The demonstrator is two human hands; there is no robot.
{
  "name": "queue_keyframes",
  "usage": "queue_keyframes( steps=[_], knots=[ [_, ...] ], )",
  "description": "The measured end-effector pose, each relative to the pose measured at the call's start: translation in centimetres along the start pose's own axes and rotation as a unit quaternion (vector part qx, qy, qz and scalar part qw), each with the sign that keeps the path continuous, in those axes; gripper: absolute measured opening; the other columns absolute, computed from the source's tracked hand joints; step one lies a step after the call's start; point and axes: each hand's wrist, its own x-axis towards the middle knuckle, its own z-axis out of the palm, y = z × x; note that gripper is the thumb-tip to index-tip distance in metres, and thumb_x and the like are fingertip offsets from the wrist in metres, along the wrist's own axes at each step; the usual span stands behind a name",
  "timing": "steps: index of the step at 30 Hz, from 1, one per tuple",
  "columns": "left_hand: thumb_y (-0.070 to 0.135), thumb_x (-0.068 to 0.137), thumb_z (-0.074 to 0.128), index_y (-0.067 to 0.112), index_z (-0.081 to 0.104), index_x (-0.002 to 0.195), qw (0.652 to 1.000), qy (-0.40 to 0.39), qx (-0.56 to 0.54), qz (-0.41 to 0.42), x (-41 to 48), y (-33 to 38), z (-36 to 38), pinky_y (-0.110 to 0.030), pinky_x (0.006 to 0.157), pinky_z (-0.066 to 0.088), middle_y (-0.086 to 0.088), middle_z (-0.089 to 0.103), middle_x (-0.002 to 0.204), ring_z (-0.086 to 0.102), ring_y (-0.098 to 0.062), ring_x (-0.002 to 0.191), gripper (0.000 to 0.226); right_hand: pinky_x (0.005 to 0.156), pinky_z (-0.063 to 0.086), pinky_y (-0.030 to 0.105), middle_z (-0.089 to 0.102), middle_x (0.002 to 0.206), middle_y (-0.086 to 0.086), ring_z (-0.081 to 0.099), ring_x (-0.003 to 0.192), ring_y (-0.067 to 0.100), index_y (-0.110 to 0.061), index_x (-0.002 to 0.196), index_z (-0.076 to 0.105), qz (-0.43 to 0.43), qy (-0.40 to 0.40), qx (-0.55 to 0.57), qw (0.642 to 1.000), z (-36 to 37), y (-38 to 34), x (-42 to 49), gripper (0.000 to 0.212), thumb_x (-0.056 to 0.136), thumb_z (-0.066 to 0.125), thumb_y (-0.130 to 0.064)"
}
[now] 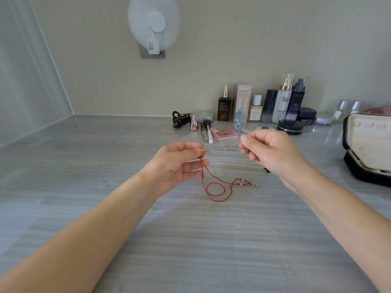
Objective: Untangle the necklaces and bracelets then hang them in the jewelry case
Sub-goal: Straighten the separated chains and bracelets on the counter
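My left hand (177, 163) pinches one end of a red cord necklace (215, 187), whose loops trail down onto the grey counter and end at a small silver clasp (255, 186). My right hand (268, 153) is raised opposite, its thumb and forefinger pinching a very thin chain that is barely visible. Between and behind the hands several silver chains (222, 148) and a beige cord (237, 167) lie stretched in straight rows. The black jewelry case (368, 142) stands open at the right edge, showing its cream lining.
Along the back wall stand cosmetics bottles (281, 102), a pink palette (224, 132), brushes (208, 132), a black hair claw (181, 119) and a black jar (290, 127). A white fan (154, 28) is mounted on the wall. Grey counter (105, 187) stretches to the left and front.
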Motion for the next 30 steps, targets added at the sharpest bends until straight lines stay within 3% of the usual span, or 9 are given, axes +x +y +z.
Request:
queue_keyframes(
  steps=[5, 10, 14, 18, 22, 24, 26, 28, 30],
  knots=[
    [-0.001, 0.084, 0.057, 0.015, 0.060, 0.096, 1.000, -0.010, -0.015, 0.018, -0.2, 0.2, 0.2, -0.026, 0.052, 0.053, -0.002, 0.063, 0.072, 0.056, -0.008, 0.050, 0.020, 0.055, 0.042, 0.018, 0.059, 0.062, -0.005, 0.046, 0.051, 0.008, -0.020, 0.069, 0.061, 0.012, -0.006, -0.053, 0.999, 0.0, 0.4, 0.0, 0.024, 0.091, 0.052, -0.019],
    [-0.002, 0.083, 0.057, 0.019, 0.062, 0.092, 0.999, 0.014, 0.032, 0.002, 0.0, 0.1, 0.1, -0.016, 0.040, 0.033, 0.004, 0.055, 0.061, 0.042, -0.005, 0.043, 0.023, 0.057, 0.037, 0.029, 0.054, 0.057, -0.006, 0.042, 0.056, 0.016, -0.020, 0.070, 0.060, -0.009, 0.028, -0.043, 0.999, -0.2, 0.2, 0.0, 0.024, 0.093, 0.050, -0.019],
    [0.000, 0.082, 0.058, 0.019, 0.063, 0.093, 0.989, 0.012, 0.149, -0.011, -0.2, 0.0, 0.2, -0.016, 0.039, 0.027, 0.003, 0.054, 0.064, 0.037, -0.006, 0.043, 0.023, 0.052, 0.040, 0.019, 0.055, 0.058, -0.005, 0.044, 0.049, 0.006, -0.016, 0.075, 0.062, -0.003, -0.007, -0.023, 1.000, -0.1, -0.1, -0.2, 0.021, 0.092, 0.051, -0.020],
    [0.010, 0.084, 0.058, 0.018, 0.066, 0.088, 0.942, -0.001, 0.333, 0.039, -0.6, -0.3, 0.8, -0.017, 0.041, 0.034, 0.006, 0.065, 0.067, 0.043, -0.004, 0.045, 0.012, 0.049, 0.042, 0.010, 0.062, 0.063, -0.003, 0.052, 0.048, 0.001, -0.018, 0.073, 0.065, -0.023, -0.087, -0.079, 0.993, -0.2, -0.4, -0.4, 0.018, 0.089, 0.056, -0.021],
    [0.013, 0.085, 0.060, 0.016, 0.067, 0.084, 0.908, 0.005, 0.405, 0.107, -0.6, -1.1, 0.9, -0.009, 0.042, 0.038, 0.011, 0.060, 0.076, 0.047, 0.006, 0.041, 0.008, 0.062, 0.052, 0.023, 0.069, 0.075, -0.001, 0.068, 0.065, 0.005, -0.019, 0.074, 0.066, 0.005, -0.164, -0.125, 0.979, -0.6, -1.1, -0.6, 0.016, 0.087, 0.058, -0.024],
    [0.014, 0.085, 0.060, 0.017, 0.068, 0.085, 0.902, 0.010, 0.416, 0.118, -0.6, -1.2, 1.0, -0.007, 0.044, 0.037, 0.013, 0.059, 0.074, 0.050, 0.008, 0.047, 0.008, 0.076, 0.053, 0.032, 0.072, 0.080, -0.002, 0.069, 0.075, 0.009, -0.025, 0.072, 0.068, 0.001, -0.178, -0.173, 0.969, -0.9, -1.2, -0.6, 0.015, 0.085, 0.061, -0.028],
    [0.017, 0.085, 0.060, 0.020, 0.068, 0.085, 0.892, 0.014, 0.433, 0.128, -0.6, -1.3, 1.1, -0.010, 0.054, 0.040, 0.015, 0.059, 0.079, 0.053, 0.005, 0.069, 0.008, 0.082, 0.050, 0.033, 0.072, 0.080, -0.006, 0.066, 0.082, 0.010, -0.029, 0.070, 0.069, -0.018, -0.178, -0.224, 0.958, -1.1, -1.3, -0.6, 0.013, 0.082, 0.064, -0.032],
    [0.019, 0.085, 0.060, 0.026, 0.065, 0.086, 0.882, 0.015, 0.449, 0.143, -0.7, -1.4, 1.3, -0.015, 0.068, 0.039, 0.018, 0.059, 0.089, 0.052, -0.001, 0.092, 0.009, 0.080, 0.050, 0.030, 0.072, 0.079, -0.008, 0.065, 0.080, 0.010, -0.031, 0.069, 0.070, -0.033, -0.170, -0.227, 0.958, -1.1, -1.5, -0.7, 0.011, 0.080, 0.066, -0.033],
    [0.019, 0.088, 0.057, 0.028, 0.064, 0.091, 0.893, -0.004, 0.419, 0.163, -0.8, -1.5, 1.8, -0.012, 0.074, 0.039, 0.019, 0.060, 0.094, 0.053, -0.002, 0.098, 0.012, 0.070, 0.049, 0.026, 0.071, 0.072, -0.009, 0.061, 0.068, 0.006, -0.033, 0.068, 0.069, -0.047, -0.137, -0.193, 0.971, -0.9, -1.6, -0.5, 0.011, 0.078, 0.069, -0.029]
  ],
)
